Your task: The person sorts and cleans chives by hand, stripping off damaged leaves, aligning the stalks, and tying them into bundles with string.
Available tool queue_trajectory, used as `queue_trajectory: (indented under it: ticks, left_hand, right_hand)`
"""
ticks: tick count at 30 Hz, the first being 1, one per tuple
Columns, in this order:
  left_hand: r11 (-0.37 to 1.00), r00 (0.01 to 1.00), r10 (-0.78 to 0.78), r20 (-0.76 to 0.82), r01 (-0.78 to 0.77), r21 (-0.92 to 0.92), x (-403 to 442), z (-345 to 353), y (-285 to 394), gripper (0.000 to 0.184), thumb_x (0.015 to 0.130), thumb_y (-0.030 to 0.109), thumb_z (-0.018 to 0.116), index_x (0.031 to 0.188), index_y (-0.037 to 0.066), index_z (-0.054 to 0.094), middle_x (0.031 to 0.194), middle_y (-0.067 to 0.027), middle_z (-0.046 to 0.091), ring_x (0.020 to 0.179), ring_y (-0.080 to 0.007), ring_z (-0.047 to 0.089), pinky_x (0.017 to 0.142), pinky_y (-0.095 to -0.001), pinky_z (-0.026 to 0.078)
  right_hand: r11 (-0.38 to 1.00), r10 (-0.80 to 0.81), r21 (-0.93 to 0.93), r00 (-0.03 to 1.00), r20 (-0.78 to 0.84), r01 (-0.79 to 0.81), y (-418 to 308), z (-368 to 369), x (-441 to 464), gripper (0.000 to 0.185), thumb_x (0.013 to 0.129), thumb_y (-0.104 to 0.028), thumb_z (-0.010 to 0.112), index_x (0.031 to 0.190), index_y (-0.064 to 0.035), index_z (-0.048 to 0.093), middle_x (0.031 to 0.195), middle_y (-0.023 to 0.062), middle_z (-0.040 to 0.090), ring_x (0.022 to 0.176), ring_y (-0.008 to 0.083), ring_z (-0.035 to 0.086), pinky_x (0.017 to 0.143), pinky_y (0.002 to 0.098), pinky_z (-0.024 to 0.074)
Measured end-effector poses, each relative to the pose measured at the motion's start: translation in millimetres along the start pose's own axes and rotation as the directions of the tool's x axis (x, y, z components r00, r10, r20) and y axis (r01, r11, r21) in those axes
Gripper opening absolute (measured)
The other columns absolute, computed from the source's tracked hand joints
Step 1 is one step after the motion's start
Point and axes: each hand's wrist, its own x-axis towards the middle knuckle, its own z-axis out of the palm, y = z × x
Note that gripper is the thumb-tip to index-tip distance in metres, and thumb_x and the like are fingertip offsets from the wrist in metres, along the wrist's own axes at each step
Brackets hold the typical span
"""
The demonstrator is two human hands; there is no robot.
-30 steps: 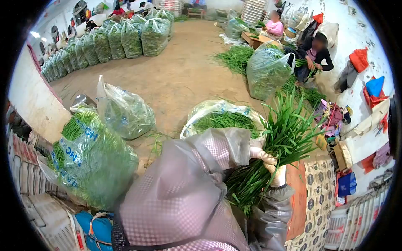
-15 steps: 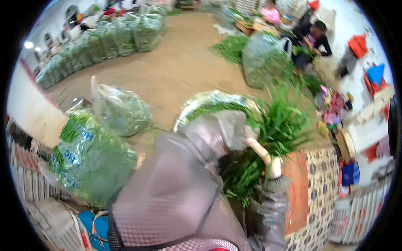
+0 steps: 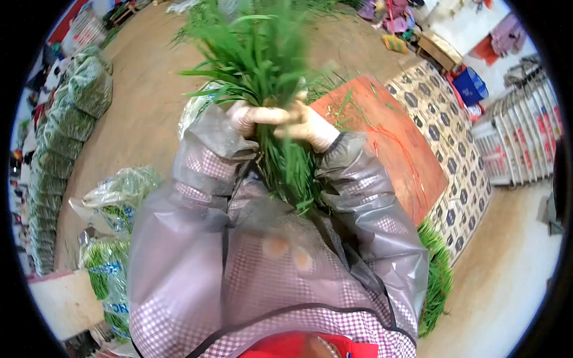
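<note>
A thick bunch of long-leaved greens (image 3: pixel 250 59) is held upright in front of my chest, its leaves fanning out away from me and its stems hanging toward my lap. My left hand (image 3: pixel 253 118), in a pale glove, is wrapped around the left side of the bunch. My right hand (image 3: pixel 310 127), also gloved, closes on it from the right, and the fingers of both hands meet across the stems. Loose translucent grey sleeves cover both forearms. The leaf tips are blurred by motion.
To my right lies an orange board (image 3: pixel 382 143) with leaf scraps and red strands, on a patterned mat (image 3: pixel 453 185). More greens (image 3: pixel 437 277) lie beside my right elbow. Bagged greens (image 3: pixel 110 268) stand on my left; a row of full bags (image 3: pixel 65 131) lines the far left. White crates (image 3: pixel 519 131) are stacked at right.
The view has swung to the right and down. The greens came up from beside the basket to in front of my chest, and both hands now grip them together.
</note>
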Motion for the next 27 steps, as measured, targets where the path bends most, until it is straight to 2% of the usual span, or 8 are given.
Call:
queue_trajectory:
  ticks: [5,10,13,15,17,18,23,27]
  left_hand:
    - [0.864,0.933,-0.025,-0.359,-0.161,-0.477,-5,-22,4,0.025,0.077,0.004,0.059,0.102,0.0,0.056,0.088,-0.0113,0.066,0.095,-0.0286,0.06,0.1,-0.0444,0.042]
    - [0.788,0.814,0.044,-0.58,-0.385,-0.48,-2,-87,-17,0.019,0.078,0.004,0.057,0.097,0.003,0.057,0.078,-0.0089,0.06,0.082,-0.0279,0.057,0.087,-0.0436,0.047]
    - [0.791,0.76,0.05,-0.648,-0.426,-0.438,-5,-103,-22,0.017,0.078,0.004,0.057,0.096,0.004,0.057,0.077,-0.0085,0.059,0.078,-0.0263,0.057,0.082,-0.0422,0.049]
    - [0.788,0.711,0.061,-0.7,-0.465,-0.404,-9,-116,-22,0.019,0.079,0.003,0.056,0.098,0.002,0.053,0.074,-0.0095,0.059,0.073,-0.0273,0.057,0.078,-0.0437,0.05]
    - [0.801,0.674,0.071,-0.736,-0.478,-0.361,-14,-125,-25,0.017,0.079,0.004,0.055,0.096,0.004,0.053,0.075,-0.0097,0.058,0.073,-0.0267,0.056,0.076,-0.0435,0.05]
    - [0.808,0.641,0.04,-0.767,-0.472,-0.352,-17,-135,-28,0.016,0.079,0.005,0.055,0.095,0.004,0.053,0.077,-0.01,0.057,0.073,-0.0266,0.056,0.076,-0.0434,0.05]
    - [0.808,0.626,0.008,-0.78,-0.464,-0.363,-39,-196,-54,0.013,0.079,0.014,0.057,0.088,0.004,0.057,0.081,-0.0098,0.061,0.079,-0.0278,0.059,0.082,-0.0482,0.049]
    - [0.822,0.554,-0.093,-0.827,-0.427,-0.378,-37,-184,-49,0.009,0.08,0.012,0.055,0.087,0.006,0.055,0.08,-0.0072,0.059,0.076,-0.0254,0.058,0.074,-0.0429,0.051]
  right_hand:
    - [0.984,0.009,-0.178,0.998,-0.065,-0.021,62,1,-54,0.106,0.064,-0.034,0.084,0.143,0.0035,0.024,0.132,0.021,0.049,0.124,0.0283,0.045,0.107,0.0358,0.0323]
    - [0.739,0.54,-0.298,0.796,-0.274,-0.604,82,2,-92,0.101,0.07,-0.026,0.08,0.146,0.0013,0.018,0.142,0.0183,0.041,0.128,0.0236,0.041,0.107,0.0309,0.0318]
    - [0.8,0.362,-0.349,0.856,-0.369,-0.488,82,9,-101,0.101,0.071,-0.027,0.078,0.146,0.0008,0.017,0.142,0.0193,0.04,0.131,0.0255,0.039,0.109,0.0311,0.0296]
    - [0.851,0.281,-0.273,0.829,-0.483,-0.448,107,11,-108,0.074,0.078,-0.023,0.072,0.138,0.0012,0.037,0.117,0.0142,0.06,0.107,0.0235,0.057,0.092,0.0313,0.0443]
    - [0.879,0.463,0.37,0.727,-0.507,-0.301,124,10,-116,0.039,0.084,-0.016,0.064,0.118,0.0001,0.056,0.078,0.0013,0.058,0.067,0.0122,0.054,0.06,0.0258,0.0432]
    - [0.88,0.471,0.387,0.616,-0.631,-0.277,120,15,-116,0.017,0.088,-0.015,0.057,0.098,-0.0027,0.063,0.058,-0.0077,0.039,0.048,0.0042,0.032,0.044,0.0235,0.0254]
    - [0.833,0.552,0.546,0.205,-0.808,-0.087,134,-4,-164,0.02,0.089,-0.02,0.055,0.077,-0.0071,0.063,0.053,-0.0091,0.036,0.045,0.0044,0.03,0.042,0.0236,0.0234]
    - [0.862,0.369,-0.049,0.692,-0.62,-0.504,55,7,-103,0.041,0.087,-0.039,0.062,0.104,-0.0034,0.068,0.087,0.0079,0.068,0.078,0.0152,0.062,0.071,0.0274,0.0474]
